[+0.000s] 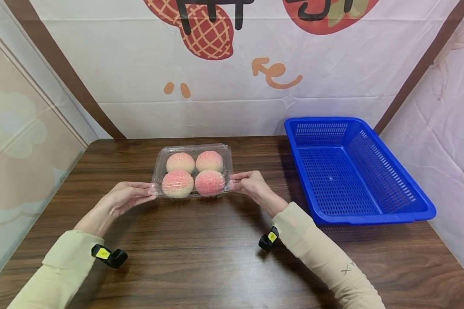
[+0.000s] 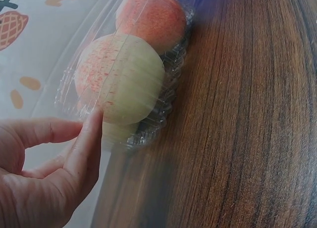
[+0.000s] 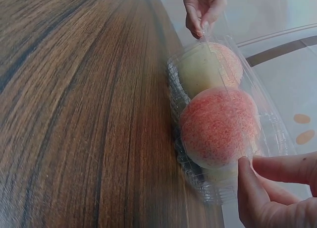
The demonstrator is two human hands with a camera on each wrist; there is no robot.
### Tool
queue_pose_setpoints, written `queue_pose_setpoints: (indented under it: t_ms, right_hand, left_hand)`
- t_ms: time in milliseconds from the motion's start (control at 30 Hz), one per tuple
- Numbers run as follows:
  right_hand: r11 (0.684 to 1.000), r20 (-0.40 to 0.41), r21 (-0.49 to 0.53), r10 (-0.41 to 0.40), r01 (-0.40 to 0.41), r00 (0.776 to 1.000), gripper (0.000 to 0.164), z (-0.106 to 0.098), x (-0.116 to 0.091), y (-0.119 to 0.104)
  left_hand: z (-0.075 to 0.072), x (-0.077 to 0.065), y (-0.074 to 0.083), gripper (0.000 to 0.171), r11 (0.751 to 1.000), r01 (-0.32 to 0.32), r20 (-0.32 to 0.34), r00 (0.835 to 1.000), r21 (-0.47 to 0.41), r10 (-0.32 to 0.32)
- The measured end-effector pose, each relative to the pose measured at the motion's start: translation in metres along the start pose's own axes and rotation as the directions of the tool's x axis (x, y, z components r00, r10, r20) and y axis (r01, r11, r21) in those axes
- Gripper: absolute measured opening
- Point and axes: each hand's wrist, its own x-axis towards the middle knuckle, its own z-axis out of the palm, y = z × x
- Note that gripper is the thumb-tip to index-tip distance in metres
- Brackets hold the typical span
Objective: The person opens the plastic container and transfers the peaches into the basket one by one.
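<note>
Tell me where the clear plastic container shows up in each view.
Head: the clear container is just left of centre, between the left hand and right hand.
Left wrist: upper part, left of centre.
Right wrist: right of centre.
Shared landmark: the brown wooden table.

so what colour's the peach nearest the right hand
The peach is mostly speckled pinkish red, clearest in the right wrist view.

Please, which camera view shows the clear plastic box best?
The head view: it shows the clear plastic box end to end, with all four pinkish round fruits inside. The left wrist view cuts it off at the top edge; the right wrist view shows it slanted, partly behind the right hand.
</note>
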Motion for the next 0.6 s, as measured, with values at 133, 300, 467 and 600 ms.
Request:
queue_pose_setpoints:
  t_ms: [133, 300, 467, 600]
  right_hand:
    - [1.000, 0.001, 0.004, -0.007, 0.007, 1.000, 0.037, -0.0003, 0.0007, 0.0014]
    - [1.000, 0.002, 0.002, -0.014, 0.014, 1.000, 0.037, -0.0006, 0.0002, 0.0026]
    - [1.000, 0.003, 0.002, -0.014, 0.014, 1.000, 0.036, -0.0005, -0.0015, 0.0015]
    - [1.000, -0.005, 0.001, 0.000, 0.000, 1.000, 0.036, -0.0005, -0.0018, 0.0007]
  left_hand:
    - [0.0002, 0.0010, 0.0003, 0.020, 1.000, 0.005, 0.009, 1.000, 0.024, -0.006]
    - [-0.0001, 0.0012, -0.0016, 0.021, 1.000, -0.004, 0.026, 1.000, 0.025, 0.003]
    - [-0.0016, 0.0010, -0.0027, 0.026, 1.000, -0.003, 0.043, 0.999, 0.008, 0.003]
    - [-0.0023, 0.0004, -0.0026, 0.026, 1.000, -0.002, 0.053, 0.999, -0.001, 0.002]
